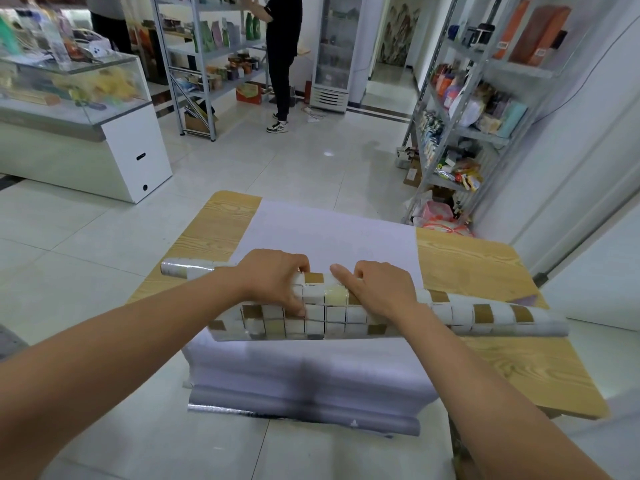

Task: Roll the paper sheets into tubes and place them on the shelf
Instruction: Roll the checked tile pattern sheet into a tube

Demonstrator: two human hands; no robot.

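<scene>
A sheet printed with white, tan and brown mosaic squares lies rolled into a loose tube across the wooden table. My left hand grips the tube near its middle, fingers curled over the top and thumb on the near side. Just right of it, my right hand curls over the tube too, with the index finger stretched along the top. Under the tube a plain white sheet is spread flat, and its near end hangs off the table in a curl.
A metal shelf stocked with packets stands at the right, with bags on the floor beside it. Another shelf stands far back, where a person in black is standing. A glass display counter fills the left. Tiled floor surrounds the table.
</scene>
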